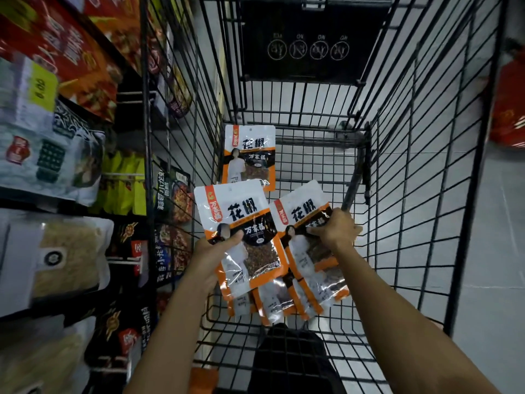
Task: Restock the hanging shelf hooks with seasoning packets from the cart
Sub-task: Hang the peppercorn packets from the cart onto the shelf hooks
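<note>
Packets of seasoning lie in the black wire cart (426,166) below me, all white and orange with a clear window showing brown spice. My left hand (218,248) grips 1 of them, the left packet (241,211), low on its left edge, with my thumb across the front and my fingers behind, print facing me. My right hand (335,231) grips the right packet (301,211) at its right edge, fingers curled onto the front. The left packet's edge overlaps the right packet. Beneath both, at the near end of the cart, a pile (272,300) of several more packets lies fanned on the wire floor. Farther in, a far packet (250,157) stands against the cart's left wall. A black panel (312,38) with 4 round symbols hangs at the cart's far end. Left of the cart, the shelf (56,200) carries hanging bags on hooks.
</note>
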Demonstrator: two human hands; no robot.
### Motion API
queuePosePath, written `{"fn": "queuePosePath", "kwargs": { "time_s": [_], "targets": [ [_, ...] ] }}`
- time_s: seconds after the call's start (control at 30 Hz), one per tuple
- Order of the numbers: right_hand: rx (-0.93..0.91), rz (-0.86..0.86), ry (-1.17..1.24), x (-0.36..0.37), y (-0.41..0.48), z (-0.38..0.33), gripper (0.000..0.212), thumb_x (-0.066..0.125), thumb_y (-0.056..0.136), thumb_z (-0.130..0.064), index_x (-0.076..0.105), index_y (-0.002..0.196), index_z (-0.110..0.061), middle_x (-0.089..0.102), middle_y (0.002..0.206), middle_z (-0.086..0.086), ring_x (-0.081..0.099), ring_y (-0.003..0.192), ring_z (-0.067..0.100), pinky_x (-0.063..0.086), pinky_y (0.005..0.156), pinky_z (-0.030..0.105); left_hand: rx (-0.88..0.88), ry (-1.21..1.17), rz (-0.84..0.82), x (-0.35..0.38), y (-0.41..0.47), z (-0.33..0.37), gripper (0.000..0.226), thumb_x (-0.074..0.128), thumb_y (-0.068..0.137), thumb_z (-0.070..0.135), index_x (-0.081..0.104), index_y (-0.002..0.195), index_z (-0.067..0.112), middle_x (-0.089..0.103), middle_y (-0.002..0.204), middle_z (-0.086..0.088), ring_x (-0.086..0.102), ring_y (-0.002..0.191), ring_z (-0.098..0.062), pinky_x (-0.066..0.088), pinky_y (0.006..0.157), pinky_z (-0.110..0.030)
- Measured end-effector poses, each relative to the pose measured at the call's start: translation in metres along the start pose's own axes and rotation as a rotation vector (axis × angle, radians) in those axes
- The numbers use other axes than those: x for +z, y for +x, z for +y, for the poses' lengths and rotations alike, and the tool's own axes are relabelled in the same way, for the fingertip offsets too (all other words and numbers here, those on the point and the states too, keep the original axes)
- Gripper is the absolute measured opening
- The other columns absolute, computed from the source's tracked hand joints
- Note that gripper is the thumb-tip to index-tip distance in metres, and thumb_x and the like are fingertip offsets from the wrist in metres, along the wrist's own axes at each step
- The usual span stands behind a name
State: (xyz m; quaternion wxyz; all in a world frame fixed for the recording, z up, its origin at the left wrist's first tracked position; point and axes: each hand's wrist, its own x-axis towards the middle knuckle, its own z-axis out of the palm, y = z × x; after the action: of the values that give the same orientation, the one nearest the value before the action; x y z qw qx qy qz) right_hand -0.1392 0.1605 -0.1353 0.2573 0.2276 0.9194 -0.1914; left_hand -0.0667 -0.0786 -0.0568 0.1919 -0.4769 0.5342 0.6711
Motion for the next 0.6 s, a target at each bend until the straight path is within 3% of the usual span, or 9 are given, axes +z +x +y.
{"fn": "queuePosePath", "kwargs": {
  "time_s": [0.07,0.13,0.2,0.33,0.43,0.53,0.6],
  "targets": [
    [0.005,-0.047,0.175,-0.008,-0.007,0.002,0.049,0.087,0.066,-0.029,0.064,0.103,-0.006,0.067,0.108,0.012,0.062,0.103,0.03,0.047,0.088,0.036,-0.001,-0.006,-0.006,-0.001,-0.008,0.003,0.046,0.081,0.073,0.01,0.06,0.114,0.007,0.067,0.111,-0.019,0.065,0.101,-0.035,0.052,0.092,-0.052],
    [-0.027,-0.091,0.308,-0.019,-0.018,0.004,0.045,0.085,0.069,-0.021,0.064,0.104,-0.003,0.069,0.108,0.013,0.065,0.1,0.029,0.049,0.078,0.029,0.009,0.017,0.003,-0.001,-0.018,0.005,0.044,0.081,0.073,0.012,0.06,0.111,0.009,0.068,0.111,-0.018,0.065,0.102,-0.034,0.051,0.093,-0.052],
    [-0.066,-0.133,0.413,-0.031,-0.034,0.006,0.043,0.082,0.073,-0.015,0.064,0.11,-0.003,0.068,0.112,0.012,0.064,0.102,0.026,0.047,0.08,0.026,0.019,0.038,0.018,-0.001,-0.033,0.008,0.041,0.082,0.072,0.013,0.059,0.106,0.011,0.068,0.108,-0.016,0.065,0.101,-0.033,0.051,0.093,-0.052],
    [-0.114,-0.077,0.568,-0.068,-0.07,0.008,0.035,0.079,0.076,-0.01,0.064,0.107,-0.005,0.069,0.11,0.012,0.064,0.103,0.026,0.051,0.09,0.036,0.126,0.039,0.027,-0.005,-0.072,0.015,0.051,0.082,0.072,0.013,0.057,0.116,0.009,0.064,0.114,-0.009,0.06,0.108,-0.029,0.047,0.099,-0.047],
    [-0.143,-0.062,0.681,-0.108,-0.1,0.008,0.027,0.08,0.075,-0.012,0.066,0.098,-0.005,0.071,0.102,0.014,0.067,0.096,0.029,0.054,0.089,0.047,0.269,0.101,0.031,-0.01,-0.11,0.023,0.047,0.079,0.077,0.015,0.058,0.117,0.004,0.066,0.116,-0.005,0.059,0.11,-0.022,0.045,0.093,-0.034],
    [-0.21,-0.11,0.794,-0.151,-0.132,0.004,0.023,0.079,0.074,-0.01,0.068,0.092,-0.001,0.072,0.092,0.015,0.069,0.089,0.032,0.057,0.078,0.041,0.396,0.144,0.045,-0.017,-0.157,0.034,0.026,0.079,0.077,0.02,0.063,0.096,0.027,0.066,0.095,0.014,0.062,0.097,-0.009,0.046,0.084,-0.028],
    [-0.269,-0.174,0.867,-0.179,-0.156,-0.001,0.018,0.079,0.074,-0.01,0.067,0.085,-0.002,0.072,0.085,0.015,0.07,0.084,0.032,0.058,0.072,0.037,0.478,0.125,0.075,-0.027,-0.191,0.04,0.027,0.081,0.072,0.023,0.061,0.089,0.029,0.066,0.089,0.017,0.063,0.092,-0.005,0.047,0.079,-0.024]
  ]
}}
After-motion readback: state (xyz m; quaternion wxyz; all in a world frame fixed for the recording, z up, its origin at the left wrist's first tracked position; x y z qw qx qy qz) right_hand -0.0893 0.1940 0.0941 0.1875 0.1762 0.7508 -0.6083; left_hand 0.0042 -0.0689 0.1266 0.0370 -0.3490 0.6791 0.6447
